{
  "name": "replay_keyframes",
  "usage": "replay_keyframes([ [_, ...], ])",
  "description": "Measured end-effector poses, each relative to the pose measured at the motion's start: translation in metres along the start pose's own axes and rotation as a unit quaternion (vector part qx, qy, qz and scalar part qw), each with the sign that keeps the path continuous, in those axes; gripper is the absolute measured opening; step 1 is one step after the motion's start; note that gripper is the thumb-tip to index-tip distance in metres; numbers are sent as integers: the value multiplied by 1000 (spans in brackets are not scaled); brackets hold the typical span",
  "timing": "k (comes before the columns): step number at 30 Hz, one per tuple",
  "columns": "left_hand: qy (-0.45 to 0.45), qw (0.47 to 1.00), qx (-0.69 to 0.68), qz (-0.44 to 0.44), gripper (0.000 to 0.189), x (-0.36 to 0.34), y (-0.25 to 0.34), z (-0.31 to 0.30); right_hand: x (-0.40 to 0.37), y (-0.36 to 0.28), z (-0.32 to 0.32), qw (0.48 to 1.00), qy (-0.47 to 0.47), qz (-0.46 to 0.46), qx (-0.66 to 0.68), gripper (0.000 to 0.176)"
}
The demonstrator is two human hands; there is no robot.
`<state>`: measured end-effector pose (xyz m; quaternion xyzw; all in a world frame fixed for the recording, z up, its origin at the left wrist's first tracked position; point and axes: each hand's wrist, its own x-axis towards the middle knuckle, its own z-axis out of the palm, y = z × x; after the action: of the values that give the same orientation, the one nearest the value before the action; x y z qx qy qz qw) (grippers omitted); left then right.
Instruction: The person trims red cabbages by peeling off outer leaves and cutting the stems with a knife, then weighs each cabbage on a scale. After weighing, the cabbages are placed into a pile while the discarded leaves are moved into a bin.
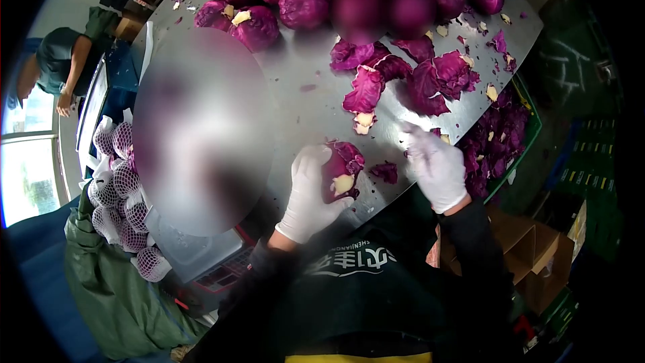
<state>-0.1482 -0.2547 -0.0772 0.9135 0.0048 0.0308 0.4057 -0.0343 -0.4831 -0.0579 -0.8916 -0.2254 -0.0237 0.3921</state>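
Observation:
My left hand [306, 195], in a white glove, grips a red cabbage [343, 185] near the table's front edge. The cabbage's pale cut stem faces me, and some of its outer leaves look ragged. To the right, my gloved right hand [437, 169] is raised at the table edge with its fingers curled. Motion blurs the fingertips, and what they hold, if anything, I cannot make out. A small torn leaf [384, 172] lies between my hands. Beyond them are loose peeled cabbage leaves [366, 87] with pale stem pieces.
Several whole red cabbages [304, 5] are heaped at the back of the metal table [302, 104]. A green-rimmed crate [498, 136] of purple leaves stands below the right edge. Net-wrapped cabbages [125, 178] sit at left. Another person [64, 60] is farther left. Cardboard boxes [531, 242] stand lower right.

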Motion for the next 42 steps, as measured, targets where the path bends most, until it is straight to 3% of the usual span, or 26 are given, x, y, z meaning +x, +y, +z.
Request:
replay_keyframes([
  [2, 2, 1000, -8, -2, 87, 2, -3, 2, 2, -24, 4, 982, -180, 53, 9, 46],
  [3, 4, 1000, -8, 9, 86, 2, -4, 3, 2, -28, 13, 969, -235, 36, 63, 59],
  [4, 5, 1000, -7, 19, 86, 2, -5, 3, 3, -29, 24, 962, -265, 21, 70, 56],
  [6, -7, 1000, -3, 25, 83, 3, -3, -1, 6, -14, 47, 962, -240, -20, 129, 52],
  [7, -12, 1000, -1, 28, 82, 4, -2, -3, 7, -12, 45, 954, -262, 14, 146, 46],
  [9, -27, 999, 14, 22, 80, 5, 2, -5, 13, -10, 41, 954, -277, -21, 110, 45],
  [14, -20, 999, 23, 37, 81, 9, 14, 3, 8, -26, 36, 965, -248, -64, -47, 26],
  [15, -21, 999, 24, 31, 81, 10, 16, 4, 5, -21, 40, 974, -206, -87, -47, 20],
  [18, -34, 998, 37, 24, 83, 11, 20, 8, 8, -13, 47, 974, -173, -104, -98, 19],
  [19, -40, 998, 44, 24, 85, 11, 20, 8, 14, 1, 52, 953, -156, -174, -191, 18],
  [20, -32, 998, 44, 30, 86, 9, 19, 8, 21, 13, 52, 947, -112, -181, -240, 21],
  [22, -16, 998, 47, 46, 88, 1, 14, 8, 36, 16, 39, 989, -130, -24, -64, 28],
  [23, -15, 999, 35, 36, 89, 0, 10, 8, 37, 3, 29, 967, -231, 107, 9, 38],
  [24, -17, 999, 34, 38, 89, -1, 9, 7, 31, -12, 24, 959, -244, 96, 106, 48],
  [26, -23, 998, 33, 47, 89, 2, 8, 7, 11, -2, 45, 973, -217, -80, 28, 53],
  [27, -33, 998, 32, 47, 89, 3, 8, 6, 12, -4, 46, 962, -264, -35, 66, 50],
  [30, -60, 997, 43, 35, 88, 3, 12, 0, 24, -1, 39, 945, -327, -32, 15, 37],
  [31, -68, 996, 48, 26, 88, 4, 18, 1, 22, -16, 35, 953, -284, -84, -61, 19],
  [34, -60, 996, 55, 44, 88, 7, 18, 3, 19, -2, 56, 949, -222, -137, -179, 16],
  [40, -45, 996, 48, 59, 88, 1, 3, -11, 37, 30, 54, 983, -157, -21, -96, 22],
  [42, -79, 991, 106, 6, 90, -2, 1, -26, 35, 27, 50, 982, -152, -13, -108, 24],
])
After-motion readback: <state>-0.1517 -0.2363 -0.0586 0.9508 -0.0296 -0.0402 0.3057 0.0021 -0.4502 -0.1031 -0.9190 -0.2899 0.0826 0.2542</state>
